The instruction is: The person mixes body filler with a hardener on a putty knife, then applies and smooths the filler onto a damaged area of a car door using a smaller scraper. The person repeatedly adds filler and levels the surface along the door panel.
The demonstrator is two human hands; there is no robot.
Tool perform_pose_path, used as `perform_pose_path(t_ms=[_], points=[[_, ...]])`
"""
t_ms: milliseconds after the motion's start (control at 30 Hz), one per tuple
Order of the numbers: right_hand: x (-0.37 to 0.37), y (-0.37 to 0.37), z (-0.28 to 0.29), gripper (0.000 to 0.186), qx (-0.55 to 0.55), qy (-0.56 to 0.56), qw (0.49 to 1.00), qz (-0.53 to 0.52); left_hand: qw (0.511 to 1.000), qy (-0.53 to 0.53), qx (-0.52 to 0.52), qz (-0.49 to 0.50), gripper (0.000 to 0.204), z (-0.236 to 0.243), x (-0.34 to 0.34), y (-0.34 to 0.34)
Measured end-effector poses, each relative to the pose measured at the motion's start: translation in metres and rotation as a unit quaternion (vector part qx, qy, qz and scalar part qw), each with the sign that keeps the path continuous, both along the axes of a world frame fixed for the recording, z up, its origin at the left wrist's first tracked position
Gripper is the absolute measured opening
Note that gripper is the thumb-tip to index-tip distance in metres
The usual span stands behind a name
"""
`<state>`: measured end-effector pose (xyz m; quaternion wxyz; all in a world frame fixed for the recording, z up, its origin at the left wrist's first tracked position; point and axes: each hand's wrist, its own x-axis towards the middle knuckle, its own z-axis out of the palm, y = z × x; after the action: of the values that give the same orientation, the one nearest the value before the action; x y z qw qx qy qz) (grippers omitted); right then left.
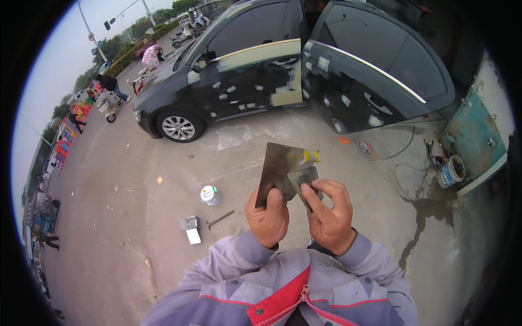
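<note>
My left hand (268, 221) grips a flat, dark metal plate (273, 169) by its lower edge, thumb across its face. Grey putty with a bright yellow streak (310, 156) lies at the plate's upper right corner. In my right hand (333, 217) is a smaller putty scraper (303, 177), pinched between thumb and fingers. Its blade overlaps the plate's right side; whether the two touch, I cannot tell. Beyond my hands stands a dark car (234, 100), its rear door (353, 81) swung open. Pale filler patches dot both doors.
On the concrete left of my hands are a lidded can (210, 196), a small open box (192, 229) and a hammer-like tool (220, 219). A hose (375, 156) and a bucket (451, 172) lie to the right, near a worn green panel (476, 130). People and scooters are far left.
</note>
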<state>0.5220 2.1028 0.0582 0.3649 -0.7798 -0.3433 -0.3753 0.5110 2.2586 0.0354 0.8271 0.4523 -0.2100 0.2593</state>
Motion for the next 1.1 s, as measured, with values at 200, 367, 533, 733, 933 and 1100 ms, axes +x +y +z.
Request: perform_pose_path(t_ms=[200,367,533,733,933,1100], points=[[0.069,-0.059,0.014,0.064,0.072,0.008,0.996,0.051,0.998,-0.001,0.021,0.053,0.04,0.013,0.053,-0.044],[0.097,-0.085,0.015,0.06,0.03,0.039,0.993,0.103,0.995,0.024,0.053,0.083,0.041,0.02,0.076,-0.076],[0.118,-0.12,0.016,0.057,0.169,0.04,0.984,0.045,0.993,0.036,0.028,0.113,0.034,0.021,0.094,-0.106],[0.122,-0.141,0.017,0.052,0.031,0.04,0.995,0.085,0.994,-0.035,0.077,0.072,0.04,0.03,0.117,-0.129],[0.133,-0.188,0.022,0.029,0.461,0.249,0.819,0.234,0.973,0.161,-0.109,-0.121,0.038,0.041,0.128,-0.124],[0.118,-0.208,0.014,0.029,0.166,0.285,0.918,0.221,0.972,0.205,-0.062,-0.098,0.039,0.031,0.117,-0.128]])
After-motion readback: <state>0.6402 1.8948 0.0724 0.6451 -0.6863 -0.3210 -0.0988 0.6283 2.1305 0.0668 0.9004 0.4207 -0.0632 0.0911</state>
